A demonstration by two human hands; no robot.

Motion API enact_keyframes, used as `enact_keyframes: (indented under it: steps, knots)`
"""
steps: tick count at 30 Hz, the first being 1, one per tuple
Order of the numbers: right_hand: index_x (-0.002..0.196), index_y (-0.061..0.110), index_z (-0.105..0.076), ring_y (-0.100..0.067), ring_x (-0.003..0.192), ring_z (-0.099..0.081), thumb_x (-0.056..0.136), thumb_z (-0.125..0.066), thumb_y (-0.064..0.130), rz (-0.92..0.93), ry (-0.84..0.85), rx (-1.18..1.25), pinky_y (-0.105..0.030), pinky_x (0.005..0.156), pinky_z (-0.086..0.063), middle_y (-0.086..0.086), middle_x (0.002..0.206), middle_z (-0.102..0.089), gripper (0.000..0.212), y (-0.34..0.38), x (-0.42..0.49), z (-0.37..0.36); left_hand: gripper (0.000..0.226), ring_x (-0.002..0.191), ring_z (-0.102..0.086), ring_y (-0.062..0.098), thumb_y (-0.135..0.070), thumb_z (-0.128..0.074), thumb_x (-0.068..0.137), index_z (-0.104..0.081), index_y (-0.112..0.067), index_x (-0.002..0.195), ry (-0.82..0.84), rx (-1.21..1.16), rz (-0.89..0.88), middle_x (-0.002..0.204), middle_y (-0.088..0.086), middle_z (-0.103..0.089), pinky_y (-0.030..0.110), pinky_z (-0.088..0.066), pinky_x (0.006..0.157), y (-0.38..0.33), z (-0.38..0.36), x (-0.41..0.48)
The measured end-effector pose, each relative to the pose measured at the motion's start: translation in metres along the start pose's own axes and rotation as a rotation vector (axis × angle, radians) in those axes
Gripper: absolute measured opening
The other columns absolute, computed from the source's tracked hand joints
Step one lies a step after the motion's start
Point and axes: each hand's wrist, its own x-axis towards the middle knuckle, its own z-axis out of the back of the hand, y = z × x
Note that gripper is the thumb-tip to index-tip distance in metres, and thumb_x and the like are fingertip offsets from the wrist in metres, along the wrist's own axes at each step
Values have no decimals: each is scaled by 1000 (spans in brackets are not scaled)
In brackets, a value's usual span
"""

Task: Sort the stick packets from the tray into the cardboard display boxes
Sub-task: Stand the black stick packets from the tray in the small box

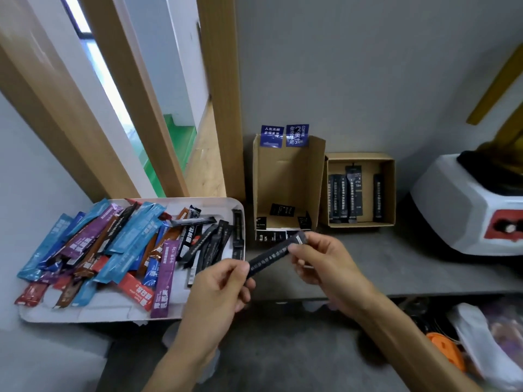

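Observation:
A black stick packet is held slanting in the air in front of the boxes. My left hand pinches its lower end and my right hand pinches its upper end. The white tray at the left holds a heap of blue, purple, red, brown and black stick packets. An open cardboard display box stands against the wall, empty inside. To its right a second cardboard box holds several black packets lying side by side.
A white appliance with a red panel sits on the grey shelf at the right. Below the shelf edge lie an orange object and a plastic bag. Wooden door frames rise at the left.

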Motion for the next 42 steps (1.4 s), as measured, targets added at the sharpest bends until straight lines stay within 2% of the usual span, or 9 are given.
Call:
enact_keyframes:
  steps: [5, 8, 13, 17, 21, 25, 29, 33, 42]
  knots:
    - [93, 22, -71, -15, 82, -67, 93, -67, 29, -8, 210, -508, -31, 75, -57, -2, 92, -70, 8, -1, -10, 41, 7, 77, -66, 4, -23, -64, 92, -69, -25, 88, -86, 167, -305, 81, -7, -70, 19, -52, 69, -24, -36, 18]
    - [91, 21, -72, -19, 85, -68, 93, -67, 35, -6, 200, -506, -39, 77, -57, -5, 93, -70, 14, -4, -14, 56, 8, 81, -66, 6, -21, -67, 92, -69, -28, 88, -47, 226, -443, 83, -10, -69, 19, -52, 71, -33, -69, 35]
    - [88, 15, -73, -3, 68, -60, 93, -68, 25, 100, 53, -416, -20, 65, -44, 4, 75, -67, 13, -1, -17, 86, 24, 84, -64, 3, -20, -66, 93, -61, -39, 107, 86, 269, -472, 92, -15, -65, 20, -52, 71, -34, -115, 55]
    - [87, 18, -73, -2, 67, -61, 94, -67, 25, 131, -37, -456, -18, 63, -43, 5, 74, -68, 11, -3, -12, 115, 56, 89, -61, -2, -16, -64, 94, -42, -39, 140, 166, 363, -517, 95, -8, -58, 12, -49, 74, -39, -144, 71]
    - [100, 28, -71, -3, 79, -67, 94, -67, 31, 138, -178, -536, -23, 67, -52, 5, 89, -72, 8, -13, 0, 146, 49, 85, -60, -1, -13, -61, 95, -45, -35, 136, 207, 472, -578, 95, -6, -55, 13, -51, 72, -44, -169, 99]
    - [126, 26, -60, -4, 82, -67, 92, -70, 32, 187, -552, -564, -29, 77, -59, 7, 89, -69, 36, -27, 16, 183, 48, 87, -62, 8, -11, -58, 97, -45, -37, 134, 168, 498, -564, 104, -2, -56, 7, -50, 63, -47, -195, 132]
    - [146, 21, -45, -5, 89, -64, 85, -77, 40, 136, -614, -608, -29, 86, -54, 8, 98, -68, 71, -40, 40, 208, 52, 87, -63, 9, -9, -60, 94, -43, -38, 134, 115, 574, -576, 96, -4, -58, 26, -60, 73, -47, -223, 168]
    - [144, 26, -48, -3, 102, -63, 85, -76, 42, 164, -549, -626, -27, 92, -53, 6, 123, -68, 67, -52, 54, 212, 54, 101, -64, 20, -12, -62, 93, -40, -38, 135, 113, 679, -572, 105, 2, -64, 46, -57, 88, -43, -253, 187]
    - [146, 32, -43, -1, 119, -58, 88, -70, 47, 261, -552, -622, -28, 102, -48, 10, 135, -62, 65, -63, 54, 213, 54, 118, -54, 21, -18, -67, 89, -42, -28, 136, 37, 944, -696, 122, 1, -56, 43, -49, 98, -31, -275, 205]
